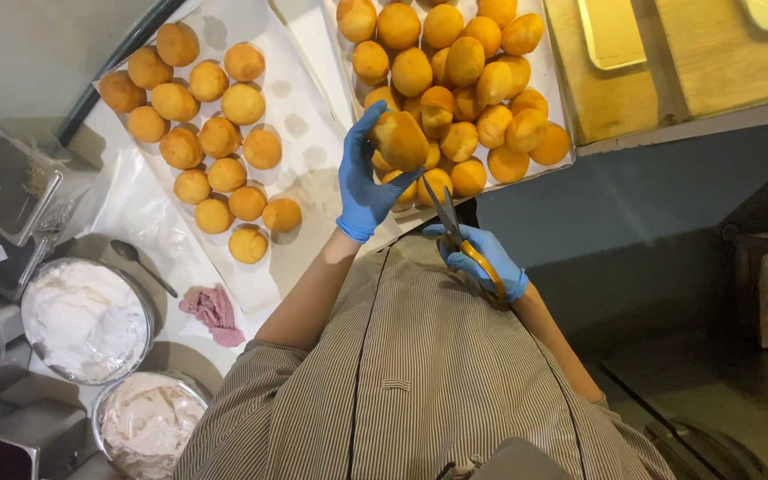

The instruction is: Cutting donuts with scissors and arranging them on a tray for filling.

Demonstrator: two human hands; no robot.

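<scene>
Two gloved hands up: left hand [364,182] closed round golden bun [399,140], raised above heaped tray [562,111]; right hand [482,260] clasping orange-handled scissors [458,233], blades nearly shut, just below bun.

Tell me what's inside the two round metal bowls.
The upper bowl holds white cream; the lower bowl holds paler, beige-tinted cream. The cream hides both bowl bottoms.

White paper-lined work surface [313,62], tray of piled golden buns [455,80], rows of single buns [211,133] on paper, dark spoon [140,265], pink crumpled cloth [215,313], two metal bowls of white cream [86,320], lidded metal containers [11,187] at the edge.
</scene>
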